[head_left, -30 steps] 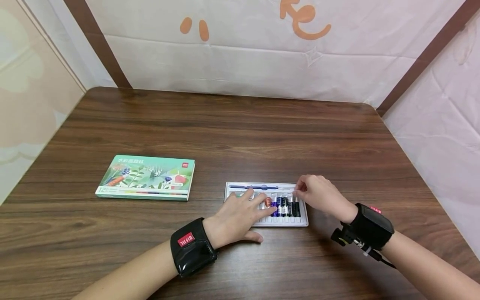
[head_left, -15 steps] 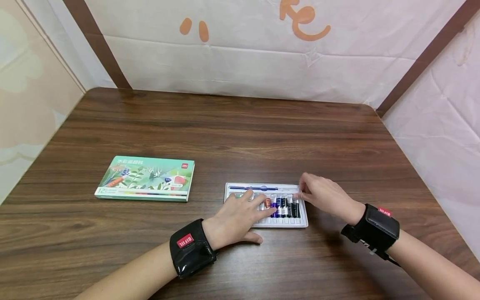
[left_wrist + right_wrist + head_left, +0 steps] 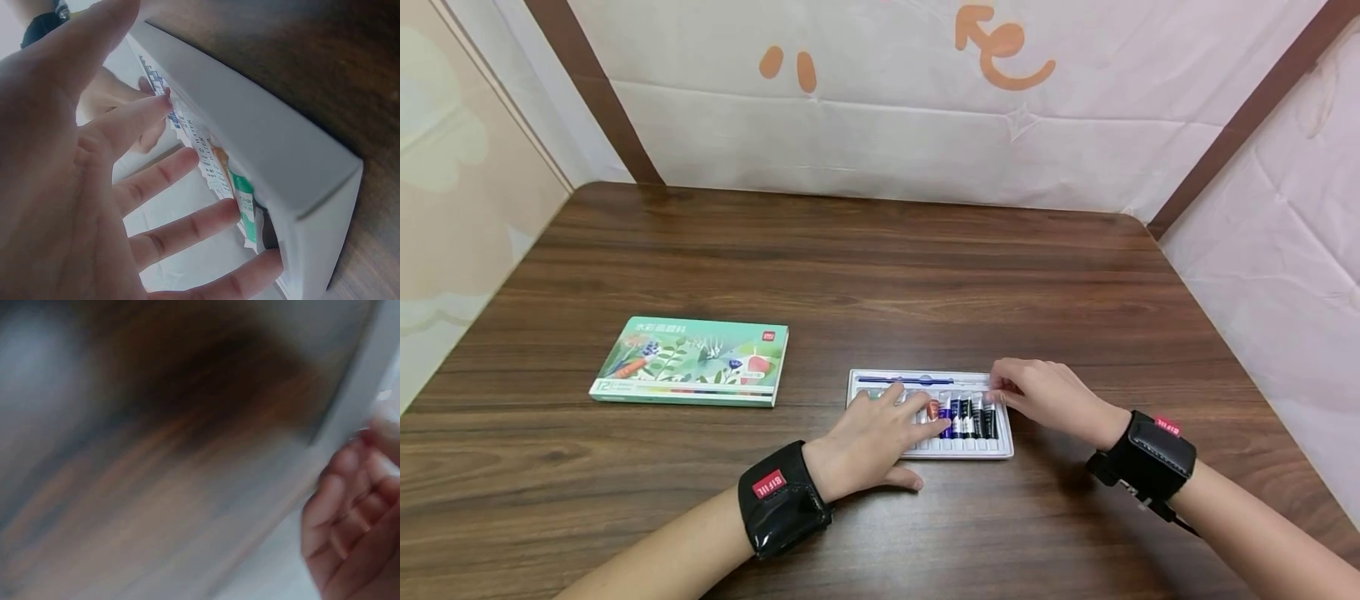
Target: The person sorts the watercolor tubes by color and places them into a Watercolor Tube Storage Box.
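Note:
A white tray (image 3: 958, 454) of paint tubes lies on the table in front of me, a blue-handled paintbrush (image 3: 906, 381) along its far side. My left hand (image 3: 880, 437) spreads its fingers over the tray's left part and covers several tubes. In the left wrist view its fingertips touch the row beside a green tube (image 3: 244, 206). At the tray's far right end, my right hand (image 3: 1048, 396) has bent fingers, thumb and index close together by the end of a black paint tube (image 3: 990, 422). Whether they pinch it is hidden; the right wrist view is blurred.
A green cardboard paint box (image 3: 692, 360) with printed plants lies to the left of the tray. The brown wooden table (image 3: 865, 267) ends at the back against a pale fabric wall (image 3: 880, 142).
My right hand has shifted slightly at the tray's right end, and its wrist has turned. The left hand stays over the tubes. The head view has tilted a little upward.

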`<state>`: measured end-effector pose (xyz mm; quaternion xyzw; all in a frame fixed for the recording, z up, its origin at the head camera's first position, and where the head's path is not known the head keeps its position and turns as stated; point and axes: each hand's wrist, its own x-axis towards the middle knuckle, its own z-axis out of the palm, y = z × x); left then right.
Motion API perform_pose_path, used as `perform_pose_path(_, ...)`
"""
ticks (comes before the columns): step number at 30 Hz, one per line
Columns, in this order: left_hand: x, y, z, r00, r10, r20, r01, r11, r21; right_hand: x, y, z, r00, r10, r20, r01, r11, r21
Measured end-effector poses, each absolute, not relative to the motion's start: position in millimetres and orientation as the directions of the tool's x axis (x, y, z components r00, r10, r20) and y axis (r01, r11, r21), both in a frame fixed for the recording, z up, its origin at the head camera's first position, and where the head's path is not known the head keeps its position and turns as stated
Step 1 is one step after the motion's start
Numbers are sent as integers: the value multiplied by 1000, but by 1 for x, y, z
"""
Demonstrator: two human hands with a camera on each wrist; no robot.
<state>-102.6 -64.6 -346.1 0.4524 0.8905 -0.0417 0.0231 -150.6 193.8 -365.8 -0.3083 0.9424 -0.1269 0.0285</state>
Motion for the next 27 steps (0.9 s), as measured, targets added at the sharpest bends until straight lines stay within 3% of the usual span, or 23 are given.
perform_pose_path(3, -102, -65, -347, -587, 806, -74, 809, 585, -48, -142, 184, -358, -852, -523, -14, -505, 829, -240)
perform_pose_path(6, -102, -64, -347, -589, 805, -75, 808, 587, -48, -139, 176, -349, -889, -437, -134, -391, 880, -270)
perform_pose_path(10, -102, -65, -346, -591, 803, -78, 807, 589, -52, -143, 173, -343, -883, -399, -246, -282, 871, -401)
perform_pose_path(16, -103, -65, -345, -588, 804, -85, 809, 586, -53, -145, 183, -354, -877, -410, -252, -135, 713, -688)
perform_pose_path(19, -103, -65, -345, -588, 804, -92, 809, 585, -55, -144, 189, -361, -876, -442, -193, -166, 653, -739)
perform_pose_path(22, -104, -65, -345, -589, 803, -93, 808, 586, -59, -143, 190, -364, -877, -466, -117, -263, 670, -695)
perform_pose_path(27, -103, -65, -346, -586, 806, -82, 810, 583, -58, -143, 189, -365, -879, -469, -81, -319, 707, -631)
